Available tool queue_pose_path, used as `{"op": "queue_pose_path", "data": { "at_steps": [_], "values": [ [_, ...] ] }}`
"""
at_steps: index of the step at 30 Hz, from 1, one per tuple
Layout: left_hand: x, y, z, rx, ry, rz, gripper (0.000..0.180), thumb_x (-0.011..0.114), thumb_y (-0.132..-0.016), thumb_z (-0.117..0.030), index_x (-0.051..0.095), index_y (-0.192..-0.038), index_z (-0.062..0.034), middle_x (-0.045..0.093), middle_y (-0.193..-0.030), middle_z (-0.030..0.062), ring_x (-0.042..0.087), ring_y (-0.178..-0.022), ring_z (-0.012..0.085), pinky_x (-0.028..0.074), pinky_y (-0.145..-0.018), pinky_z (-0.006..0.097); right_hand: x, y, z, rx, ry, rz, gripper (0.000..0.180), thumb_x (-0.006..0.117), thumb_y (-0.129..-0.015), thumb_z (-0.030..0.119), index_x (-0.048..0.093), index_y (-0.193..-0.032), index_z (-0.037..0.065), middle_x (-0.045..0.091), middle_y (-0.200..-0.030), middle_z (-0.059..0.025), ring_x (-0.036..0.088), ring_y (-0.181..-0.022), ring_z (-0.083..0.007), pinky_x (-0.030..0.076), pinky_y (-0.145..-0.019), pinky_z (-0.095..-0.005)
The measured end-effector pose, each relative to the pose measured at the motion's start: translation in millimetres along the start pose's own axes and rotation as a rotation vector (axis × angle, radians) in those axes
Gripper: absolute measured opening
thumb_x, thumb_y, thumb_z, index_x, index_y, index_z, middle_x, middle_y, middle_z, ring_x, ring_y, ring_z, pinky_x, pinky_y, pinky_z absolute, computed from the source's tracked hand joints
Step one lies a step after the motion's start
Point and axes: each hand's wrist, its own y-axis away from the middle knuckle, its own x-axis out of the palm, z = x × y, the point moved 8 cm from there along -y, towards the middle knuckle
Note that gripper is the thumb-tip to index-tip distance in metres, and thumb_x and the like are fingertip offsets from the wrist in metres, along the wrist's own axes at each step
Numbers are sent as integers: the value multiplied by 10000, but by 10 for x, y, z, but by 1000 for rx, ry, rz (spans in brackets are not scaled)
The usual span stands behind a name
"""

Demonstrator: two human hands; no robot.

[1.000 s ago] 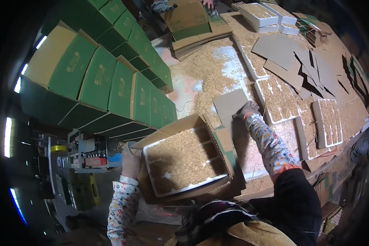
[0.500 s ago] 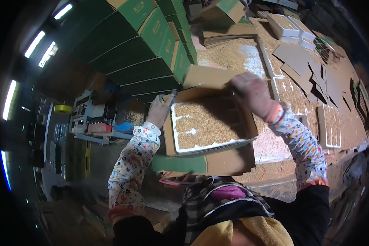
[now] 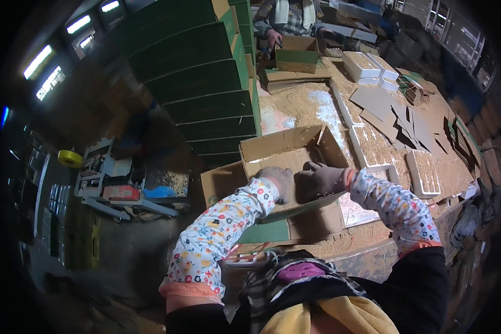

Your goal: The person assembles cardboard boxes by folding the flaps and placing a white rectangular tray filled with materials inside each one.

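Hands, left (image 3: pixel 277 182) and right (image 3: pixel 319 181), gloved, press flat with fingers spread on the sheet inside the box (image 3: pixel 261 148); closing the flaps probably follows.

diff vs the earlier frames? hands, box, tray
The right hand left the loose card on the table and came to the cardboard box. The granule-filled tray seen in the box earlier is now covered; both hands, left hand too, press on a card sheet inside. The stacked green boxes and the table's trays stayed put.
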Motion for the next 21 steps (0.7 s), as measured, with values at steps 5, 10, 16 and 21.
{"op": "queue_pose_path", "data": {
  "at_steps": [5, 10, 16, 21],
  "values": [
    [-622, 911, 627, -37, 24, -1284, 439, 582, -831, -182, 489, -1211, 16, 541, -1135, 230, 523, -1031, 384, 440, -904, 409, -1055, 705, -1061, 30, -711, -681, 484, 635, -832, 155, 496, -1273, 14, 618, -1113, -121, 586, -985, -178, 484, -848, -276],
    [729, 319, 542, -664, 1141, -616, 841, 723, -770, -332, 262, -1374, 27, 381, -1341, 219, 446, -1197, 311, 383, -1002, 381, 277, 484, -1154, 314, -1223, 8, 541, 645, -850, 266, 469, -1286, -2, 603, -1145, -145, 602, -968, -229, 481, -855, -317],
    [1068, 333, 821, -293, 1354, -947, 822, 735, -776, -215, 235, -1383, 23, 468, -1264, 193, 477, -1173, 290, 394, -992, 332, 395, 576, -558, 204, -1311, -340, 707, 633, -840, 321, 308, -1385, 10, 516, -1243, -125, 503, -1125, -220, 409, -942, -308],
    [190, 375, 867, 84, 2038, -911, 482, 603, -878, -81, 412, -1307, 26, 526, -1235, 104, 529, -1097, 161, 425, -951, 273, -18, 971, -678, 122, -2029, -820, 452, 619, -794, 221, 545, -1190, 16, 604, -1102, -93, 583, -992, -218, 460, -913, -334]
  ]
}}
